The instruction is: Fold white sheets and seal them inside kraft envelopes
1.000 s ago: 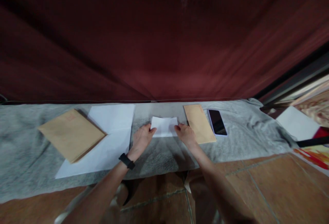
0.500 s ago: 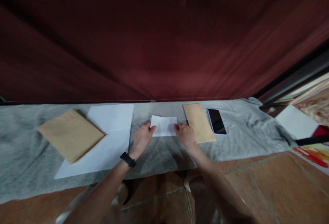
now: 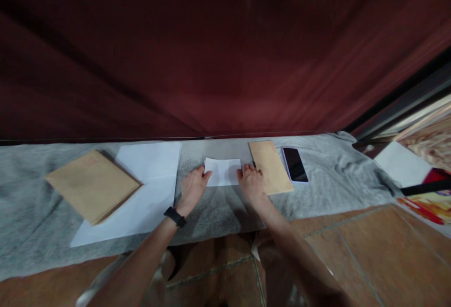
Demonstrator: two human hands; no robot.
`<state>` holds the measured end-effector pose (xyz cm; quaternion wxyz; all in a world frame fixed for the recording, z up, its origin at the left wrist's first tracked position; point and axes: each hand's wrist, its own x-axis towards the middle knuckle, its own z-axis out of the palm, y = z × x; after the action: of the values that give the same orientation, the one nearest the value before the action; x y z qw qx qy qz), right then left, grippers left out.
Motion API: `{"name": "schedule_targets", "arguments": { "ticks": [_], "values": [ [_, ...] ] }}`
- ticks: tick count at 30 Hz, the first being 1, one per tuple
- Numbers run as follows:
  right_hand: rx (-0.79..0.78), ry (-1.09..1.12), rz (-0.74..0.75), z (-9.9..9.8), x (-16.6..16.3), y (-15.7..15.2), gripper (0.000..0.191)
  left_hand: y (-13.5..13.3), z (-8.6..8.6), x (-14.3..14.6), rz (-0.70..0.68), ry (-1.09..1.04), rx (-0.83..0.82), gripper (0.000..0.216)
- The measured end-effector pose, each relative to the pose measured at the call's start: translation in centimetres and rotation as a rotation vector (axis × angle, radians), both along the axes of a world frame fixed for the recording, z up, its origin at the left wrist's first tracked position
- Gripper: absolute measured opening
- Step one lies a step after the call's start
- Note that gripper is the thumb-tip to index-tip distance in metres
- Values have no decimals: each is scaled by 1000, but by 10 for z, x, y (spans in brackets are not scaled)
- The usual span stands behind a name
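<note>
A small folded white paper (image 3: 223, 172) lies between my hands on the grey cloth (image 3: 218, 213). My left hand (image 3: 193, 184), with a black watch (image 3: 175, 216) on its wrist, pinches the paper's left edge between thumb and fingers. At the right edge, my right hand (image 3: 251, 182) has its thumb on the paper and its fingers curled at the border. Just beyond those fingers lies a single brown envelope (image 3: 273, 168), close to or touching the knuckles.
To the left, a stack of brown envelopes (image 3: 93, 187) rests on large white sheets (image 3: 155, 161). A phone (image 3: 295, 164) lies right of the single envelope. A dark red curtain (image 3: 211, 62) hangs behind; tiled floor (image 3: 362, 241) shows below the cloth's front edge.
The fingers of my right hand have shifted slightly along the paper's right edge. Everything appears a little further left as the view turns slightly; the paper stays between both hands.
</note>
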<state>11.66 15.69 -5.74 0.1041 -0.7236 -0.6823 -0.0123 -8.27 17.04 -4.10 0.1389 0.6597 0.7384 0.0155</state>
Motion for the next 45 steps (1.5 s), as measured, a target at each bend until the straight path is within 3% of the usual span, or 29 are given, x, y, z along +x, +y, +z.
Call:
{"name": "schedule_targets", "arguments": {
  "ticks": [4, 7, 9, 17, 21, 25, 28, 33, 45],
  "values": [
    [107, 134, 188, 0, -10, 3, 32, 1, -1, 0, -14, -1, 11, 38],
    [117, 238, 351, -11, -25, 0, 42, 1, -1, -1, -31, 1, 21, 38],
    [84, 229, 379, -22, -33, -3, 48, 2, -2, -1, -38, 1, 17, 37],
    [95, 100, 311, -43, -35, -9, 61, 1, -2, -3, -54, 3, 38, 32],
    [105, 81, 296, -43, -36, -10, 60, -6, -4, 5, -87, 31, 309, 33],
    [68, 65, 307, -40, -36, -10, 57, -9, -21, 21, -313, -51, 523, 46],
    [37, 50, 314, -38, -36, -10, 54, -10, -37, 32, -419, -78, 467, 55],
    [37, 68, 306, -41, -34, -10, 55, -12, -49, 37, -420, -36, 387, 60],
    [91, 66, 208, -47, -16, -9, 57, -10, -56, 25, -255, 51, 379, 62]
  ]
}}
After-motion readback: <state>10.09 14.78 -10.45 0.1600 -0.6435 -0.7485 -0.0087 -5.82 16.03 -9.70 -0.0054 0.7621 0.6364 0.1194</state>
